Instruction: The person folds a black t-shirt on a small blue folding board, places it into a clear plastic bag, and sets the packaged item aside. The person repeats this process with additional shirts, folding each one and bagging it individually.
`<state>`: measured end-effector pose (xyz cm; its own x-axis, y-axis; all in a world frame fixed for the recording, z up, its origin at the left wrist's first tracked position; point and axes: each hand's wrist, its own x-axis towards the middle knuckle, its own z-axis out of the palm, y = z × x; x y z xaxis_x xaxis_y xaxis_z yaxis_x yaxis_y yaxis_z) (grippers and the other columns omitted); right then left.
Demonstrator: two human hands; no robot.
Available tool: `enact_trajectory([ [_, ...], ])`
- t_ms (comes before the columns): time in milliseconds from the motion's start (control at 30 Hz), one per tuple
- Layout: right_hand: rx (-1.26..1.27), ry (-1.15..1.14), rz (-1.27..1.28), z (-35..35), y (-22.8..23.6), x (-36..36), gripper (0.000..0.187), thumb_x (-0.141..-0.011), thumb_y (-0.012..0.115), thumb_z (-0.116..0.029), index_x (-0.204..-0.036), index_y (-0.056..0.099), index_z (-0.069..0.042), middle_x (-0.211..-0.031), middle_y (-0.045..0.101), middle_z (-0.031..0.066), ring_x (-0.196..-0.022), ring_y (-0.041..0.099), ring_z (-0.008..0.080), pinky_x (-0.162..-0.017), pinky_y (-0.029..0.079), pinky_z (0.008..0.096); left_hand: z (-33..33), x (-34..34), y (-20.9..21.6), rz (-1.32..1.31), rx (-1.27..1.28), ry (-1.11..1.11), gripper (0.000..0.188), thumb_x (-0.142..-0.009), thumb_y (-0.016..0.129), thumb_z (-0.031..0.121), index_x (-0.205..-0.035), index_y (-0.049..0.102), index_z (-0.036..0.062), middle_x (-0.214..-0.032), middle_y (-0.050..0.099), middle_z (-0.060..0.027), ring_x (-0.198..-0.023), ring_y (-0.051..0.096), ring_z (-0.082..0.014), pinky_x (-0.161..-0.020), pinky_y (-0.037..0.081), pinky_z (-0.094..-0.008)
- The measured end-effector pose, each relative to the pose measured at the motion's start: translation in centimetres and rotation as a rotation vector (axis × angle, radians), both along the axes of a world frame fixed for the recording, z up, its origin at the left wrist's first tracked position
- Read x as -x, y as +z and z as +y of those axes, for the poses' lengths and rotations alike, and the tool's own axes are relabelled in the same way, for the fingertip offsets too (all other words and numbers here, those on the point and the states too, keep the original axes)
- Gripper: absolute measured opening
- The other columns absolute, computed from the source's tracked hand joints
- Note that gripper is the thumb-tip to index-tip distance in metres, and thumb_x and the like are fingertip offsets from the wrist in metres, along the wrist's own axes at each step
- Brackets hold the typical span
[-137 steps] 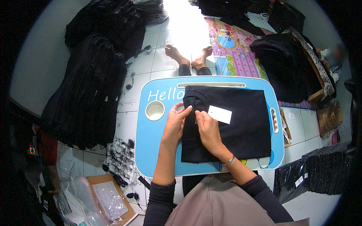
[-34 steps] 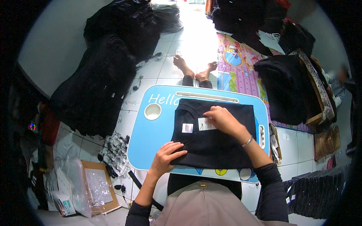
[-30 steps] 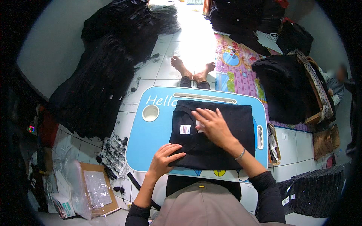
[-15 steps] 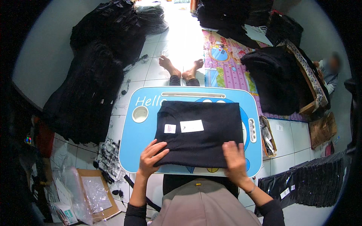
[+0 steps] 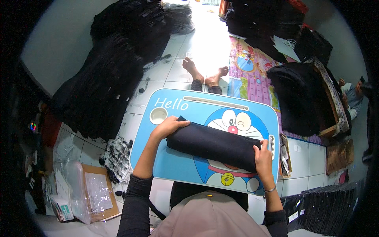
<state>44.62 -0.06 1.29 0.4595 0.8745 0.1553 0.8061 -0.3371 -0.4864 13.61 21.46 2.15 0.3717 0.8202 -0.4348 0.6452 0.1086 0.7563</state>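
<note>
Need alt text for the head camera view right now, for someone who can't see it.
A person's left hand and right hand grip the two ends of a black cloth garment folded into a long narrow band, which lies across a light blue cartoon-printed lap table. Heaps of black clothing lie on the white tiled floor around it.

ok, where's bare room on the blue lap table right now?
Free: the strip of the blue lap table between its top slot and the folded black cloth, and the near edge below the cloth. Crowded: both cloth ends, under the left hand and right hand.
</note>
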Motion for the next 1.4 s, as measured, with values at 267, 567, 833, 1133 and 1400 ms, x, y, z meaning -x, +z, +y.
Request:
enact_trajectory([
  [267,0.128,0.626,0.356,9.8,1.1,-1.5,0.033,-0.099,0.05,-0.026,-0.127,0.052,-0.009,-0.083,0.065,0.0186,-0.074,0.062,0.0355,-0.07,0.048,0.0394,0.2,0.4,-1.7,-0.053,-0.089,-0.047,0.058,-0.083,0.067,0.05,-0.089,0.069,-0.0068,-0.077,0.066,-0.0109,-0.068,0.06,-0.0182,-0.063,0.047,-0.0321],
  [567,-0.185,0.98,0.032,13.7,-0.5,10.7,0.045,-0.091,0.062,-0.023,-0.135,0.052,-0.024,-0.084,0.066,0.0204,-0.076,0.065,0.0369,-0.065,0.05,0.044,-4.6,4.7,-0.1,-0.404,-0.123,0.388,0.034,-0.091,0.064,0.027,-0.102,0.066,-0.0047,-0.08,0.069,-0.0124,-0.072,0.064,-0.0166,-0.07,0.051,-0.0328],
  [833,-0.307,0.483,-0.018,14.5,-2.7,2.0,0.04,-0.098,0.052,-0.019,-0.138,0.052,-0.021,-0.072,0.058,0.0205,-0.056,0.049,0.0282,-0.057,0.041,0.0402,-16.8,35.9,1.0,0.844,-0.818,1.29,0.045,-0.098,0.044,0.031,-0.127,0.055,-0.0023,-0.132,0.052,-0.0255,-0.124,0.048,-0.0394,-0.106,0.036,-0.0442],
  [1133,-0.356,0.508,0.001,13.5,-2.5,2.2,0.04,-0.098,0.051,-0.017,-0.138,0.052,-0.02,-0.066,0.05,0.0178,-0.057,0.046,0.0245,-0.06,0.04,0.038,-21.5,46.6,-5.1,0.775,-0.867,1.263,0.042,-0.084,0.065,0.04,-0.108,0.069,0.0052,-0.117,0.065,-0.017,-0.106,0.061,-0.0335,-0.092,0.047,-0.0411],
  [1400,-0.377,0.522,0.009,13.5,-3.2,1.6,0.04,-0.098,0.052,-0.018,-0.138,0.052,-0.02,-0.068,0.053,0.0178,-0.059,0.049,0.0241,-0.06,0.041,0.0376,-22.1,48.5,-5.1,0.617,-0.897,1.434,0.023,-0.079,0.074,0.023,-0.078,0.066,0.0014,-0.087,0.068,-0.0154,-0.077,0.066,-0.0279,-0.069,0.05,-0.0386],
])
